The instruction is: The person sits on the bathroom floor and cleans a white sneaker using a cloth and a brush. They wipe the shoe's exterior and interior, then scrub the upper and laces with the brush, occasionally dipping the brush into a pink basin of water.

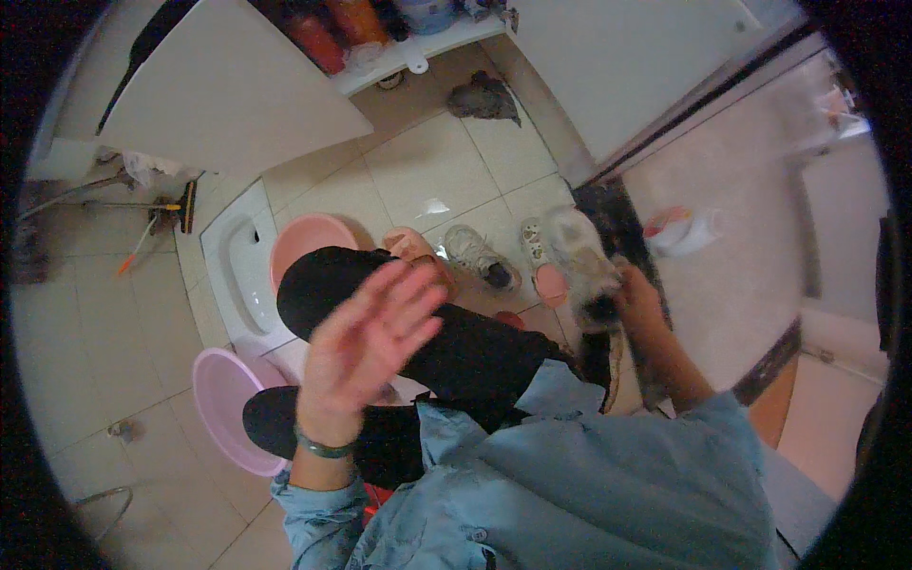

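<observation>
My left hand (380,332) is raised over my black-trousered knees, fingers stretched out and holding nothing, with a bracelet on the wrist. Off to the right, my right hand (635,296) grips a whitish sneaker (578,245) near its dark opening; both are smeared by motion. On the tiled floor just left of that stands another white sneaker (475,255), its dark opening toward me. Between the two shoes lies a white and pink slipper or clog (534,242). A pink slipper (408,242) sits further left, partly behind my left hand.
A pink basin (313,233) and a lilac basin (214,380) stand left, beside a white squat toilet (223,252). A squeegee (185,207) leans near the wall. Ahead are a cabinet shelf (380,71) and a grey rag (484,97). A white bottle (698,231) lies past the dark threshold (622,214).
</observation>
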`<action>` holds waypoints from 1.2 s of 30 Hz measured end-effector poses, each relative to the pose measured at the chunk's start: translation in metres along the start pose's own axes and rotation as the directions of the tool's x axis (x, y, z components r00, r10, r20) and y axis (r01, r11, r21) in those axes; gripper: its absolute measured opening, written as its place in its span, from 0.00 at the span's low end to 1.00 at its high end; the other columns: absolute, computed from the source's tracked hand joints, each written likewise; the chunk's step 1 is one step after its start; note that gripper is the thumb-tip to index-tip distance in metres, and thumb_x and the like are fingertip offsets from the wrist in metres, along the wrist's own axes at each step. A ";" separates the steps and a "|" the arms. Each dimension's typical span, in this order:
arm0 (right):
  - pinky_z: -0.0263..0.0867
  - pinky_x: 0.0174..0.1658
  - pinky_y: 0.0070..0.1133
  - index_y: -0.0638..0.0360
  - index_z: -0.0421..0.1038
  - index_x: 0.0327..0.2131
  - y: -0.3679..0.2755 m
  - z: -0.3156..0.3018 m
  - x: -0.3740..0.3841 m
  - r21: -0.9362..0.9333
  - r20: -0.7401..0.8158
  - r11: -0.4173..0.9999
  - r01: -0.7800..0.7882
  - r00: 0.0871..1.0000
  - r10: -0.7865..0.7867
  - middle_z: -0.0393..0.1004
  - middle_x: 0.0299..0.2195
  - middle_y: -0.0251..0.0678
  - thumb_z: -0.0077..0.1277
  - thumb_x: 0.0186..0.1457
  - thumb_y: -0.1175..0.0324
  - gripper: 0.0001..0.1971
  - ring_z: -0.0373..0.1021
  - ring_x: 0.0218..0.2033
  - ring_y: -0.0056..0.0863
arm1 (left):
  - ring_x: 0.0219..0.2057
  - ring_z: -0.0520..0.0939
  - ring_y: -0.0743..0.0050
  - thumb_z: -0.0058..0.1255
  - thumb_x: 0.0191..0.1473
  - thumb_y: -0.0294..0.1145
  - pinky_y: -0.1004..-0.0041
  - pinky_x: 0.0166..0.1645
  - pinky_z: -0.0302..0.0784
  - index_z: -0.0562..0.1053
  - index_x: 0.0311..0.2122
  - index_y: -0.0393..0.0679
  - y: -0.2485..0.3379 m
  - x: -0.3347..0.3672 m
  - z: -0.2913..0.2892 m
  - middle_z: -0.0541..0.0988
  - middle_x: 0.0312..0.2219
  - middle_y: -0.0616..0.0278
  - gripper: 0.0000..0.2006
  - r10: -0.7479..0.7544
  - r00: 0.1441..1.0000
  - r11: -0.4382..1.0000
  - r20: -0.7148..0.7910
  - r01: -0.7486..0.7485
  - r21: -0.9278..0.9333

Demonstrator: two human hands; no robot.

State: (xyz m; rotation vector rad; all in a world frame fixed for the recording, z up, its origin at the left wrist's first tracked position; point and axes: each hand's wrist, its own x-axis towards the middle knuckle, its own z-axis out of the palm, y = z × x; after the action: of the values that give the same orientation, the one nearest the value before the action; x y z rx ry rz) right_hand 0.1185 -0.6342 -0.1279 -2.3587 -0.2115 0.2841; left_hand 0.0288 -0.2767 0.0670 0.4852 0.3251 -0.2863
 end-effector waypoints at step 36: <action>0.64 0.35 0.31 0.63 0.68 0.34 0.363 0.095 -0.078 -0.059 -0.240 0.721 -0.690 0.711 0.661 0.72 0.31 0.44 0.50 0.46 0.61 0.16 0.68 0.33 0.39 | 0.43 0.73 0.67 0.34 0.58 0.32 0.65 0.49 0.66 0.64 0.48 0.38 0.075 -0.072 -0.061 0.73 0.39 0.57 0.15 0.360 0.926 0.928 -0.113 -0.343 0.143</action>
State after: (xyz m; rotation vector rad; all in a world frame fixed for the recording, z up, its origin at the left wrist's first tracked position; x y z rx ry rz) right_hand 0.0434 -0.8489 -0.4365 -2.5035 0.7937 0.3774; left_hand -0.0258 -0.1694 0.0734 0.6744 0.3493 0.0803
